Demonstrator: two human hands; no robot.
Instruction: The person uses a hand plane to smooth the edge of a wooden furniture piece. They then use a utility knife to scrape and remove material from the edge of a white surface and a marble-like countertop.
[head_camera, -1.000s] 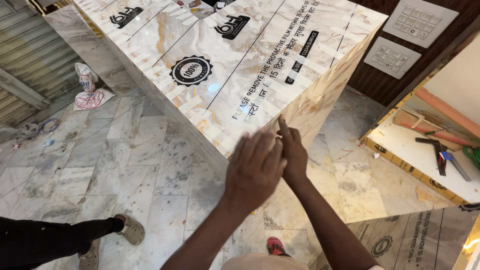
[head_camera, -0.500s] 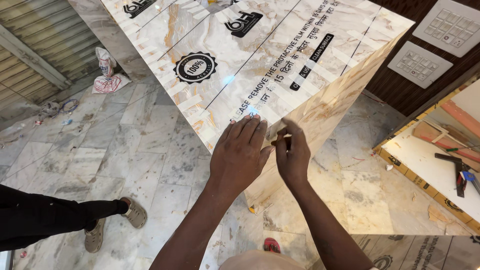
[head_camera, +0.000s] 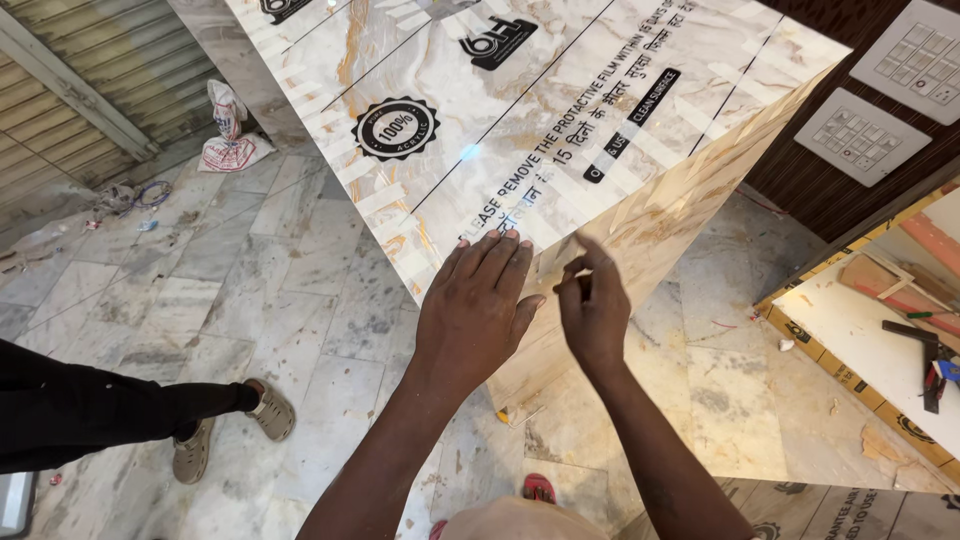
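Now left hand (head_camera: 472, 315) flat, fingers spread on marble-patterned panel (head_camera: 520, 120), right hand (head_camera: 592, 312) pinching its film edge.

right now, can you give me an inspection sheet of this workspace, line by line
surface: grey-white marble tile floor, dusty, small debris bits.
job's things: large marble-pattern laminated panel box with printed protective film, a film corner lifted by the fingers.
clutter: tied white plastic sack by the metal roller shutter; scraps and wire loops beside it; hammer and hand tools on a white board at right.
grippers: left hand flat on the panel edge; right hand pinching at the film corner.
cables: nothing seen.
surroundings: another person's dark-trousered leg and beige shoes; dark wood wall with sample tiles.
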